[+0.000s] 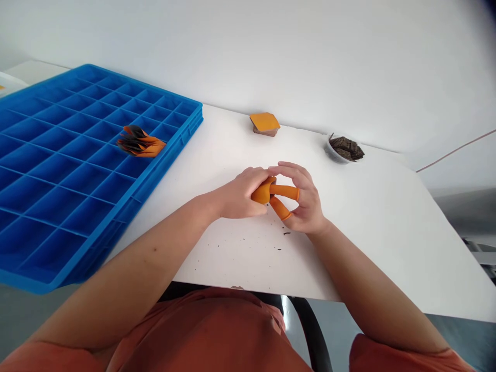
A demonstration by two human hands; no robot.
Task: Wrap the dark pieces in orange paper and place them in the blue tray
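Observation:
Both my hands meet over the middle of the white table. My left hand is closed around a small orange piece that shows between the two hands. My right hand has orange finger cots on its thumb and index finger, which touch that orange piece. What the piece is I cannot tell; most of it is hidden by my fingers.
A blue compartment tray lies at the left, with a bundle of orange-and-dark pieces in one cell. At the back sit an orange-topped stack and a white bowl of dark chips. Dark crumbs dot the table near my hands.

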